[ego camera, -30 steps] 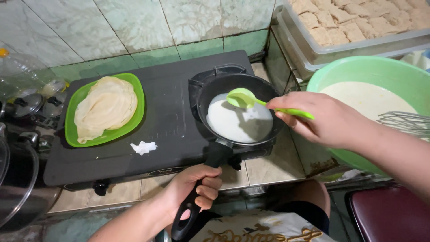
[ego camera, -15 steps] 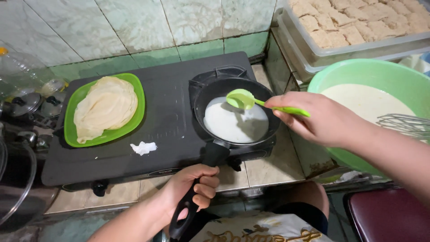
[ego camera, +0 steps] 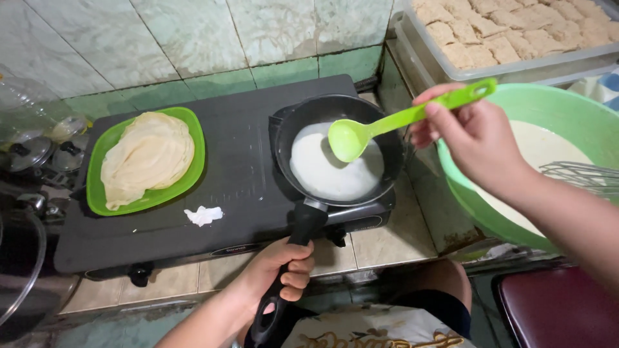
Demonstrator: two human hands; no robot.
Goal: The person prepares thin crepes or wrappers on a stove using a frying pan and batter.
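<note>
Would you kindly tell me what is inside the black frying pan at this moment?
The black frying pan holds a thin round layer of white batter spread across most of its base. The green ladle, held by the right hand, hovers over it and hides a small patch.

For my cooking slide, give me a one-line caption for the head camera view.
Left hand grips a black pan of white batter while right hand lifts a green ladle above it.

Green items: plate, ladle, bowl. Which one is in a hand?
The ladle: the right hand grips its handle, bowl end over the pan. The plate and the big bowl are untouched.
</note>
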